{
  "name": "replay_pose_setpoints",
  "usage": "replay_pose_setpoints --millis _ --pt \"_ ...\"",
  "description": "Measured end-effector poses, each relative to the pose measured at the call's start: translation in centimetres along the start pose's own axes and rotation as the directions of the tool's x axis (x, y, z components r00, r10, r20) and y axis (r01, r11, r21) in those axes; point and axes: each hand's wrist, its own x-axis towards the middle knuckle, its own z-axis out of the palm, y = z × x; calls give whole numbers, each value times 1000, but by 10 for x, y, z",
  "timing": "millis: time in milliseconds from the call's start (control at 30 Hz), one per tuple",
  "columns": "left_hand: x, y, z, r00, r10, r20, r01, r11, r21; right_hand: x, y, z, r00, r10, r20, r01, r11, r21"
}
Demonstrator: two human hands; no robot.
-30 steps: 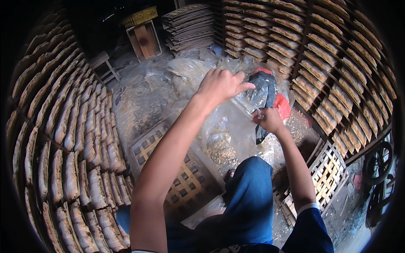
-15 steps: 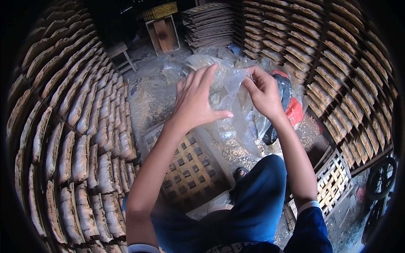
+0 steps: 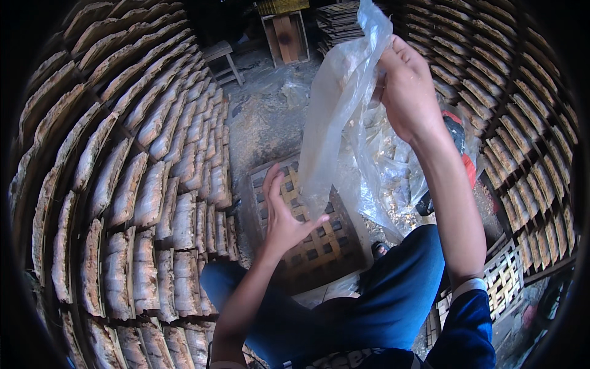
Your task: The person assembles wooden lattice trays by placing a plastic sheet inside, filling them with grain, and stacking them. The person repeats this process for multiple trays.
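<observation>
My right hand (image 3: pixel 407 86) is raised at the upper right of centre, its fingers pinched on the top of a clear plastic sheet (image 3: pixel 335 92). The sheet hangs down in long folds, lifted off a crumpled pile of similar plastic (image 3: pixel 396 178). My left hand (image 3: pixel 284 215) is lower, beside the sheet's bottom end, thumb and fingers spread with nothing in them. Below it a woven lattice tray (image 3: pixel 335 237) with a wide brown border lies in front of my knees.
Racks of thin, rough-edged slabs rise close on the left (image 3: pixel 147 190) and right (image 3: pixel 510 147). A small stool (image 3: pixel 219 52), a wooden crate (image 3: pixel 286 40) and stacked trays (image 3: pixel 332 27) stand behind. A red-and-black bundle (image 3: pixel 456 132) and another woven tray (image 3: pixel 505 273) lie right.
My right hand has risen, pulling the plastic sheet up out of the pile. My left hand has dropped away toward the woven tray. The whole view has shifted, moving the surroundings rightward.
</observation>
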Motion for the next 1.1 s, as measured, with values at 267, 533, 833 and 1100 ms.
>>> replay_pose_setpoints --millis 267,533,833,1100 --pt "56 -16 -39 998 66 0 -66 991 -116 4 -30 -7 989 123 -83 -111 985 135" --pt "96 17 -113 925 -378 -33 272 723 -635 22 1 -50 988 149 -28 -151 956 -251" --pt "94 -106 -91 620 -783 52 654 479 -586 39 150 -57 835 549 -34 -531 789 -308" --pt "-48 -340 -35 605 -790 -98 733 601 -320 -15 275 -36 678 733 53 -696 664 -273"
